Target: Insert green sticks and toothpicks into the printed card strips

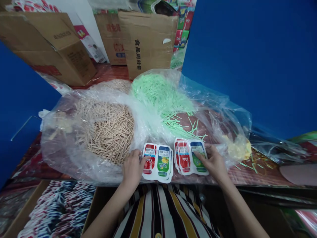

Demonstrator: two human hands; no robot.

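My left hand (133, 167) grips the left edge of a small stack of flat two-bottle packs (153, 175), its thumb on the printed front. Each pack shows a red Cola picture beside a green Sprite one on white. A similar stack of packs (184, 170) lies just to the right, its sheets slightly fanned. On its right edge, my right hand (215, 162) has its thumb across the Sprite picture and fingers at the edge. Left of the packs is a heap of tan sticks (112, 132) in a clear bag; behind them spread thin light-green sticks (158, 94).
Clear plastic sheeting (223, 105) covers much of the table. Cardboard boxes (151, 43) stand at the back, and a blue panel (252, 59) rises on the right. At lower left, an open box (90, 211) holds many packed pieces. Loose green bits and rubber bands lie at right.
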